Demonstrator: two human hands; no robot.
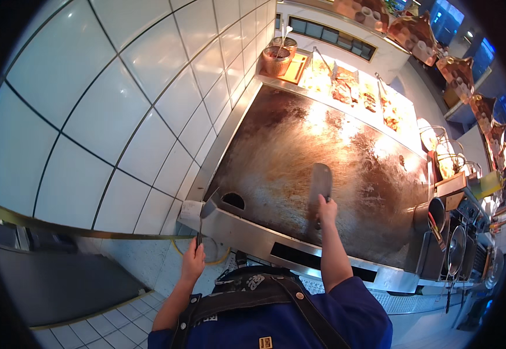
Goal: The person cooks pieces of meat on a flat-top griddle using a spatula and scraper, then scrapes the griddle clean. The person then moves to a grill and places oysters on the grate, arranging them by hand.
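A broad flat steel griddle [279, 161] lies before me, its surface browned and streaked, with a dark half-round drain hole [233, 200] at the near left. My right hand [327, 210] grips the handle of a wide metal scraper [322, 178], whose blade is over the middle of the griddle. Near the griddle's front left corner, my left hand [193, 258] is closed on the dark handle of a metal spatula [210, 207]; its blade is at the front edge, beside a small white paper [191, 210] bearing writing.
Brightly lit food trays [345, 87] line the far edge, beside copper-coloured pots [276, 61]. A tiled wall [148, 131] bounds the left. To the right stand a pot with a brush [436, 213] and a round strainer [456, 250]. Copper lamps [411, 35] hang beyond.
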